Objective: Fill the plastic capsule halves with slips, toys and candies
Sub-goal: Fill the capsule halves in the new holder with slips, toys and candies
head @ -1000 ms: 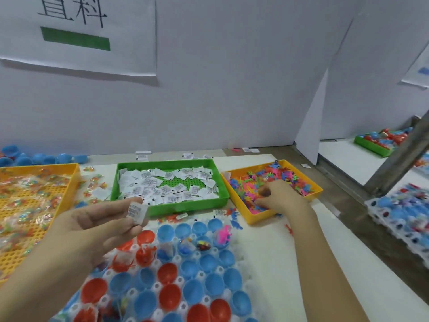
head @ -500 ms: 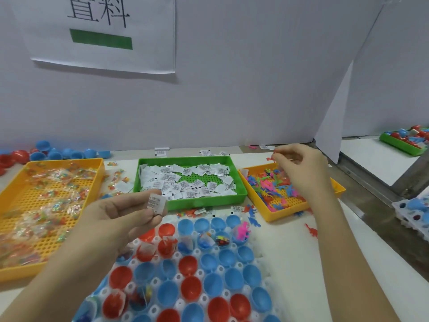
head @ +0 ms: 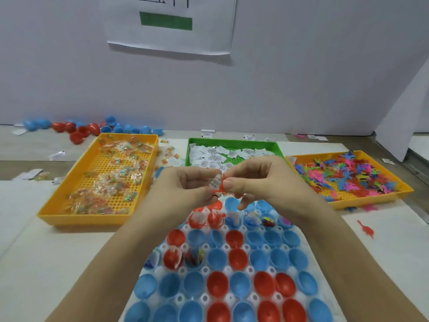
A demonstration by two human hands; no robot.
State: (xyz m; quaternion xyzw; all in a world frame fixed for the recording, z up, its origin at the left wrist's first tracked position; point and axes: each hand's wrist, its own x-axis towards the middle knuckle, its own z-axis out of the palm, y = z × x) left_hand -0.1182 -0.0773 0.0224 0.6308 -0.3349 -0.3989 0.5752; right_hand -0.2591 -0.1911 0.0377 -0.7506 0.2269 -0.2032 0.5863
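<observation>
Single head-worn wide-angle view.
Camera looks forward and down, close over the table (head: 46, 263), facing the back wall (head: 301, 77); left hand (head: 185, 189) and right hand (head: 262, 180) centred.

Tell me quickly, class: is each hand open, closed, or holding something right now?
Left hand: closed, pinching a paper slip.
Right hand: closed, pinching a red toy right beside the slip.

Candy tray (head: 83, 220), slip tray (head: 234, 141), toy tray (head: 371, 201) stand left-to-right behind the capsule rack (head: 205, 270).
</observation>
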